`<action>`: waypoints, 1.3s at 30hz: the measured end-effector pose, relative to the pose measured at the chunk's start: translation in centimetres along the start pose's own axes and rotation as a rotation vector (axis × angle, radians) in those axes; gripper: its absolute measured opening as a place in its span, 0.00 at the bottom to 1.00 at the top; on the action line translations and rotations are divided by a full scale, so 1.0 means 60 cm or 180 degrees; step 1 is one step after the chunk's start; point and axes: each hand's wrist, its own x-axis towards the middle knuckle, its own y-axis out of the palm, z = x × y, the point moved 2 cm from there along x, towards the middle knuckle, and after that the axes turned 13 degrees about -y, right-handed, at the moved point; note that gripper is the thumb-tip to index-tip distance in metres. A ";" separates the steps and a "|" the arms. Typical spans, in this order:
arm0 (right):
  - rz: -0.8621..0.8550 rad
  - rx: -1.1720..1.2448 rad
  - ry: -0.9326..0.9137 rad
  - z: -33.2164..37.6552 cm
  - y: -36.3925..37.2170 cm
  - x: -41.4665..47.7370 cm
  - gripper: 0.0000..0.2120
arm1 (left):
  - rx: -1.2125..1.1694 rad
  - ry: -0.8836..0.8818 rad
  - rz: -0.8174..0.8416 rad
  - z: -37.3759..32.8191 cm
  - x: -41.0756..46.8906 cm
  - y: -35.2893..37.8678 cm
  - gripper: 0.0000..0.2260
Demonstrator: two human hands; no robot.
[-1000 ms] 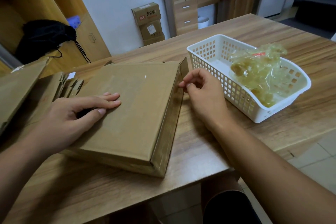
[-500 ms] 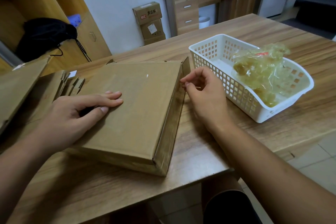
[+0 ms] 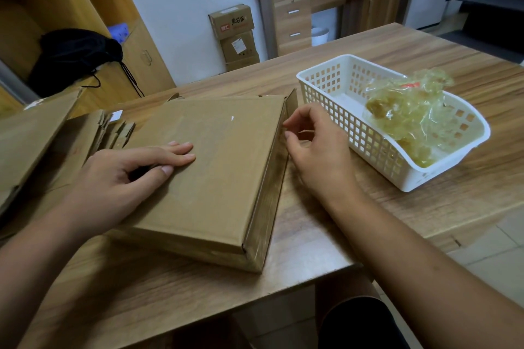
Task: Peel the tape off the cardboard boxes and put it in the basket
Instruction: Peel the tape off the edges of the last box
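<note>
Head view: left hand (image 3: 122, 176) lies flat, fingers straight, on the box (image 3: 215, 178). Right hand (image 3: 317, 156) curls fingertips at its taped right side; pinching or not, cannot tell. Basket (image 3: 368, 136) right of box holds crumpled tape (image 3: 408, 113)

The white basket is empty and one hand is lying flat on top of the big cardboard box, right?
Not quite. The white basket is not empty: the head view shows a clump of crumpled tape lying in it. The rest is right: the left hand does lie flat on top of the big cardboard box.
</note>
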 end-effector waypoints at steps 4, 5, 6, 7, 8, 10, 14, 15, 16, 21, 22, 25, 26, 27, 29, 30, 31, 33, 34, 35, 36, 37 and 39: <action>0.0106 -0.0251 -0.0204 0.002 0.001 0.004 0.07 | 0.0009 -0.0002 -0.0002 0.005 0.000 -0.001 0.16; 0.0179 -0.0343 -0.0264 0.002 0.001 0.008 0.07 | 0.0026 0.0004 -0.0004 0.006 0.001 -0.002 0.16; 0.0259 -0.0441 -0.0326 0.002 0.001 0.011 0.07 | 0.0044 0.0009 -0.0005 0.007 0.001 -0.002 0.16; 0.0336 -0.0525 -0.0393 0.002 0.001 0.015 0.07 | 0.0060 0.0011 -0.0005 0.008 0.002 -0.002 0.15; 0.0403 -0.0585 -0.0463 0.003 0.002 0.018 0.06 | 0.0070 0.0011 -0.0011 0.009 0.002 -0.002 0.15; 0.0506 -0.0678 -0.0566 0.005 0.005 0.024 0.06 | 0.0092 0.0018 -0.0036 0.011 0.002 -0.002 0.15; 0.0662 -0.0738 -0.0555 0.004 0.004 0.032 0.06 | 0.0220 0.0030 -0.0114 0.013 0.002 -0.002 0.14; 0.0705 -0.0715 -0.0518 0.003 0.003 0.032 0.06 | 0.0242 0.0023 -0.0123 0.013 0.003 -0.002 0.14; 0.0743 -0.0689 -0.0481 0.002 0.002 0.031 0.07 | 0.0249 0.0016 -0.0124 0.014 0.004 -0.002 0.14; 0.0858 -0.0536 -0.0189 -0.003 -0.006 0.017 0.08 | 0.0188 0.0003 -0.0073 0.016 0.003 -0.002 0.14; 0.0854 -0.0508 -0.0113 -0.005 -0.009 0.015 0.08 | 0.0172 0.0007 -0.0056 0.015 0.003 -0.001 0.15; 0.0798 -0.0481 -0.0036 -0.007 -0.018 0.012 0.08 | 0.0171 0.0025 -0.0037 0.014 0.004 -0.001 0.15; 0.0750 -0.0497 -0.0081 -0.006 -0.019 0.012 0.07 | 0.0183 0.0027 -0.0035 0.015 0.004 -0.002 0.15; 0.0691 -0.0535 -0.0157 -0.005 -0.021 0.012 0.07 | 0.0183 0.0031 -0.0027 0.014 0.003 -0.002 0.15; 0.0637 -0.0597 -0.0290 -0.002 -0.021 0.014 0.09 | 0.0155 0.0033 -0.0028 0.014 0.003 -0.002 0.15; 0.0670 -0.0581 -0.0293 -0.002 -0.020 0.015 0.11 | 0.0140 0.0029 -0.0034 0.014 0.002 -0.002 0.15; 0.0729 -0.0542 -0.0263 -0.002 -0.018 0.015 0.11 | 0.0132 0.0019 -0.0040 0.014 0.003 -0.001 0.15; 0.0786 -0.0512 -0.0212 -0.002 -0.012 0.012 0.11 | 0.0149 -0.0008 -0.0055 0.012 0.003 -0.001 0.15; 0.0758 -0.0531 -0.0201 -0.002 -0.010 0.011 0.10 | 0.0171 -0.0027 -0.0067 0.011 0.003 -0.001 0.14; 0.0710 -0.0559 -0.0189 -0.001 -0.009 0.011 0.09 | 0.0198 -0.0042 -0.0083 0.011 0.003 -0.001 0.14; 0.0666 -0.0592 -0.0175 0.000 -0.007 0.011 0.08 | 0.0222 -0.0050 -0.0101 0.010 0.003 -0.001 0.13; 0.0634 -0.0622 -0.0164 0.000 -0.006 0.012 0.08 | 0.0237 -0.0051 -0.0117 0.008 0.002 0.000 0.13; 0.0591 -0.0639 -0.0125 0.001 -0.005 0.015 0.07 | 0.0244 -0.0038 -0.0146 0.005 0.002 0.001 0.13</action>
